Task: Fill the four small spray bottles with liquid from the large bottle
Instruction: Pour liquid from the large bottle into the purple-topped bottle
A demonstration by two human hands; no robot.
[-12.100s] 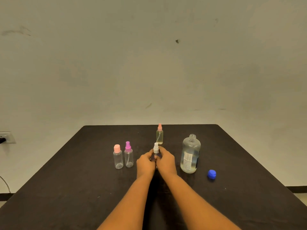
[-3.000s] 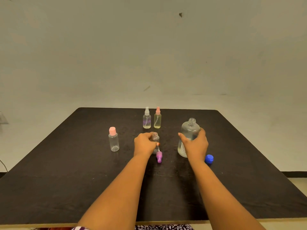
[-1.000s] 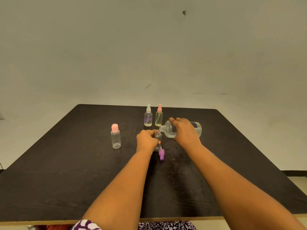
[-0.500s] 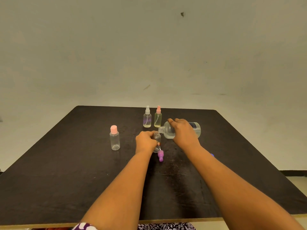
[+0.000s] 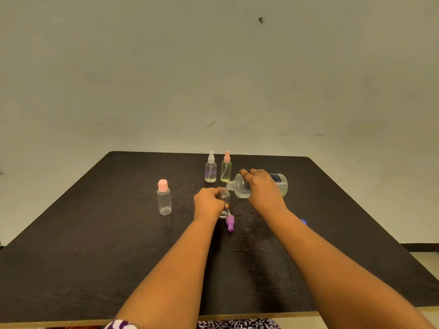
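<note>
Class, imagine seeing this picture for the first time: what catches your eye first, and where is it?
Mid-table, the right hand tips a large clear plastic bottle, its neck at the open mouth of a small clear bottle gripped upright by the left hand. A purple spray cap lies on the dark table just nearer the person; a white-topped spray bottle and a pink-topped spray bottle stand behind.
</note>
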